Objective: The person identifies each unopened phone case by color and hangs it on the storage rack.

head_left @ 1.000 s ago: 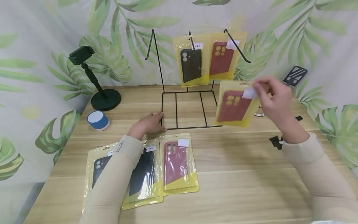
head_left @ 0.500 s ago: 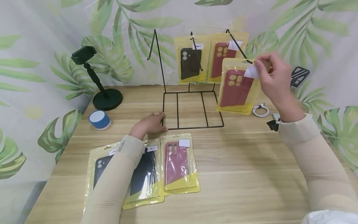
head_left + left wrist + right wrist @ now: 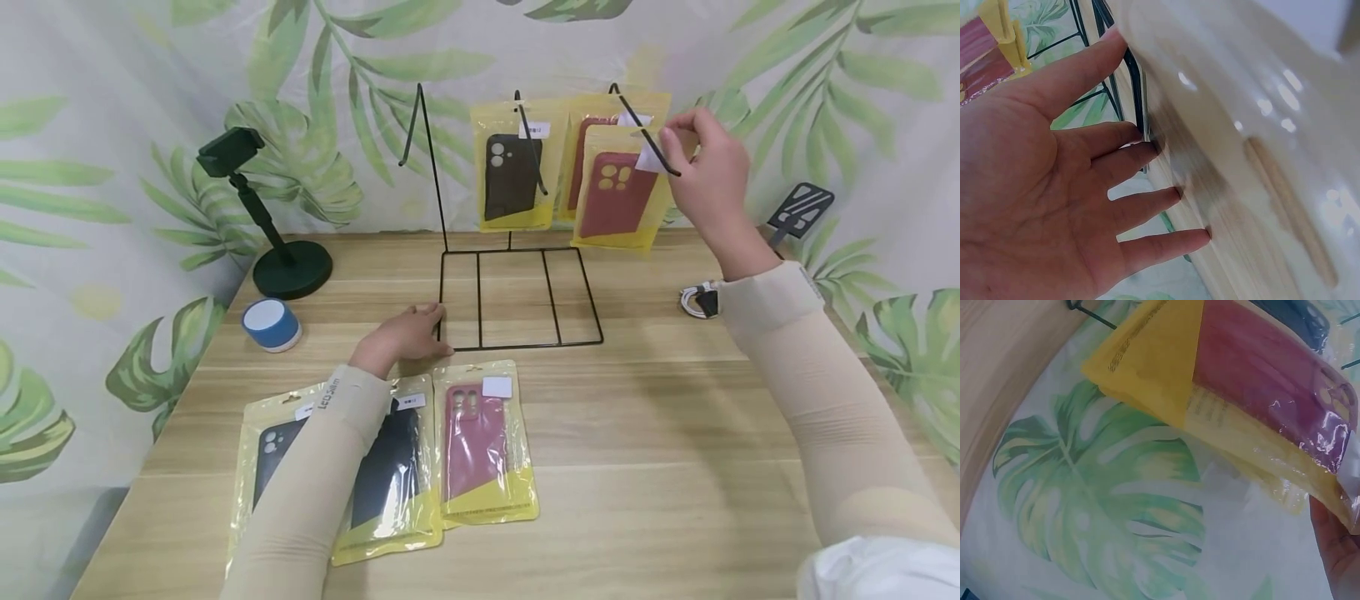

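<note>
In the head view my right hand (image 3: 708, 162) pinches the upper right corner of a yellow-edged packet (image 3: 618, 196) holding a red phone case. The packet hangs on the right hook (image 3: 663, 155) of a black wire display rack (image 3: 517, 346), in front of another red-case packet (image 3: 581, 150). A packet with a dark phone case (image 3: 513, 179) hangs on the middle hook. My left hand (image 3: 408, 335) rests at the left front corner of the rack's base. In the left wrist view its fingers (image 3: 1147, 206) are straight and spread, with the thumb against the wire.
Several packets lie on the table in front, including a red-case packet (image 3: 476, 446) and a dark-case packet (image 3: 386, 475). A blue and white round speaker (image 3: 272, 325) and a black stand (image 3: 292, 271) are at left. A coiled white cable (image 3: 692, 302) lies at right.
My right hand has raised the red-case packet up and back, first to the right hook's tip, then along the hook toward the packet behind. The left hand has stayed on the rack base.
</note>
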Demonstrator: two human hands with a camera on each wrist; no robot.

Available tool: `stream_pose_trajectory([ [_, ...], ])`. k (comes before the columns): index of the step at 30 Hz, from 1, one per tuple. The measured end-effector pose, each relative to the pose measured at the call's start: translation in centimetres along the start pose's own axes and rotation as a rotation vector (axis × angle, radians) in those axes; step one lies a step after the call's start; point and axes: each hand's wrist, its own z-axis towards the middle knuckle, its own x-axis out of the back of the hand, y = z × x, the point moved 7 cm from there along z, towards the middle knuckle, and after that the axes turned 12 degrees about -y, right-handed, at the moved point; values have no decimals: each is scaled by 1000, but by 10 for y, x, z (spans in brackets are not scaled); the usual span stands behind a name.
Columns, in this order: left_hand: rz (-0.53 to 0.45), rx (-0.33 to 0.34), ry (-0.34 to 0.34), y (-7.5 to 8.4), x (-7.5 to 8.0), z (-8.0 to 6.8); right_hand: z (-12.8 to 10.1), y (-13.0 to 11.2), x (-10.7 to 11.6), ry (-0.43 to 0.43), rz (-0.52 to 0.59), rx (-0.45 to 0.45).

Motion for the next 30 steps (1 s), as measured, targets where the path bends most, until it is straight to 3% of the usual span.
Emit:
stream_pose_trajectory([
  [8, 1, 5, 0, -3, -2, -2, 28, 6, -18, -38, -38, -90],
  [17, -5, 10, -1, 3, 1, -2, 29, 14, -16, 6, -20, -62],
  [23, 1, 4, -4, 9, 3, -2, 2, 24, -3, 37, -24, -47],
  [30, 9, 11, -20, 13, 2, -2, -71, 12, -4, 188, 59, 174],
])
